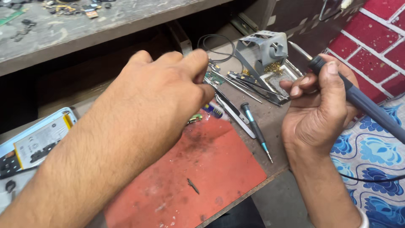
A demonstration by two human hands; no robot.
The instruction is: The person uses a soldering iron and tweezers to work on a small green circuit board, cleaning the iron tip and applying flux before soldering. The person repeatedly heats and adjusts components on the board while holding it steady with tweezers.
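right hand (318, 105) grips smooth soldering iron (358, 99) | left hand (168, 90) (knuckles up) over red mat (211, 169)

An opened phone (31, 141) is seen at the left edge, its light-blue frame tilted; a white label with a yellow edge is stuck inside.

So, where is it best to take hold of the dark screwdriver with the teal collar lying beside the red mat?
Probably grip the dark screwdriver with the teal collar at its thicker upper handle, coming from above. It lies flat beside the red mat, thin tip pointing toward the person, and the right side is open table.
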